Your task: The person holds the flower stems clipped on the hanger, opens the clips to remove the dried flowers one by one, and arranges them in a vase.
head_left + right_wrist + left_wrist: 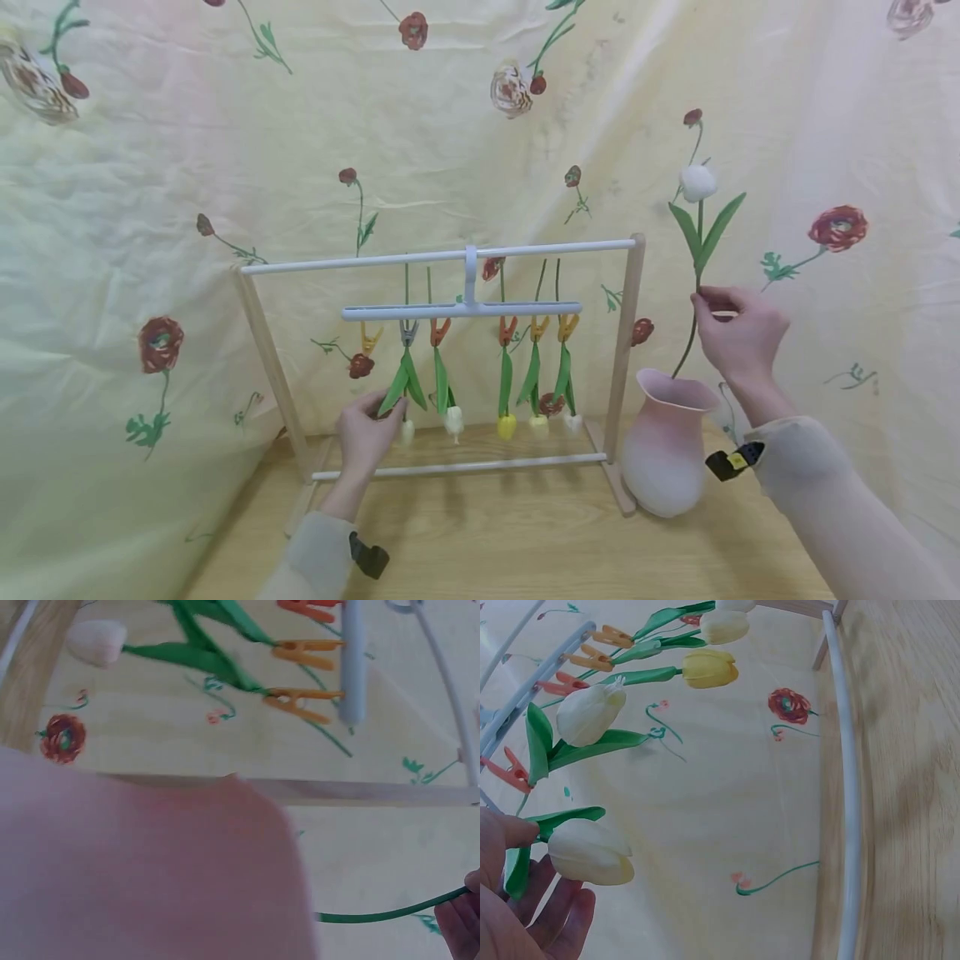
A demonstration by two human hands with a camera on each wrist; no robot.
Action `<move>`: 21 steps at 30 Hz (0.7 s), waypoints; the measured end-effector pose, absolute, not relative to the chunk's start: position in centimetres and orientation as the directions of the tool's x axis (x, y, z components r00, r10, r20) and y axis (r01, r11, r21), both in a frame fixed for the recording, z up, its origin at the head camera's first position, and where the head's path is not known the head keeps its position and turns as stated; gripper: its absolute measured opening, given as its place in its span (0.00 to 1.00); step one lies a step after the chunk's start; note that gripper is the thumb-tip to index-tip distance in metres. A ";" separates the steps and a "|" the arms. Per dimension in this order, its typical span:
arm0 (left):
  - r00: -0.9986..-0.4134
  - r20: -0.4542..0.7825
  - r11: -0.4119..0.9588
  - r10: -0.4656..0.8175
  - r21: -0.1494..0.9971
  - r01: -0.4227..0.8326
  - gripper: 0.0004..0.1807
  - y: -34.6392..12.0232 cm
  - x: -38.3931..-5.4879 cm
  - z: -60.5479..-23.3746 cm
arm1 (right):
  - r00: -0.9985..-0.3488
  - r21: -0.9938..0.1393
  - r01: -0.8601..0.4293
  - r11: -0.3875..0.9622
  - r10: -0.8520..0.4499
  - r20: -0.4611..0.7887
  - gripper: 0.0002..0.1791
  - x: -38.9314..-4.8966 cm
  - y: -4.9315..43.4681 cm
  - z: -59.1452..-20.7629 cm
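Head view: cream flower-printed cloth [450,167] behind wood-grain table [465,542].
White-rodded wooden rack [623,350]: just left of pink-and-white vase [666,446].
Light-blue plastic hanger [517,309]: hooked over rack's top, head-down tulips [507,427] clipped below.
Upright white tulip [699,182]: two-leaved, pinched mid-stem by right hand [741,333], lower end at vase mouth.
Hanging white tulip [407,431]: under grey clip [408,332], pinched near bloom by left hand [367,431].
Yellow wrist patch [738,461]: too small to read.

The vase [664,450] is pink over white, the tulips [698,182] white or yellow, the cloth [450,179] red-flowered.
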State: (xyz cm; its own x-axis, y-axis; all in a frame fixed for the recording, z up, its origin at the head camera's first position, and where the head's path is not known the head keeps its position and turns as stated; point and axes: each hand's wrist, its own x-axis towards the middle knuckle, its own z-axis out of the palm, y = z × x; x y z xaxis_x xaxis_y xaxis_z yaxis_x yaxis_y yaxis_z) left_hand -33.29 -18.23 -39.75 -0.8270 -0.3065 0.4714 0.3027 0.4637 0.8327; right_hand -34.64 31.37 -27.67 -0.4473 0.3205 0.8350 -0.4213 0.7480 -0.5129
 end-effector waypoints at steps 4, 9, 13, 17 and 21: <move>-0.832 0.463 0.463 -0.306 0.836 0.295 0.09 -18.0 -33.2 -39.8 | -0.535 -0.541 -0.365 0.758 0.305 0.788 0.14 -35.0 31.7 -29.1; -0.832 0.462 0.464 -0.307 0.836 0.293 0.06 -17.9 -33.2 -39.5 | -0.578 -0.526 -0.344 0.778 0.266 0.771 0.12 -35.2 31.7 -30.1; -0.832 0.469 0.468 -0.295 0.831 0.301 0.04 -17.9 -33.3 -39.5 | -0.637 -0.500 -0.305 0.811 0.217 0.740 0.12 -35.1 31.9 -30.9; -0.838 0.461 0.467 -0.291 0.833 0.296 0.04 -17.9 -33.2 -39.6 | -0.719 -0.475 -0.275 0.836 0.149 0.679 0.12 -35.0 32.2 -31.5; -0.842 0.455 0.463 -0.290 0.837 0.293 0.04 -17.9 -33.2 -39.6 | -0.779 -0.469 -0.241 0.849 0.119 0.615 0.10 -35.1 32.3 -31.9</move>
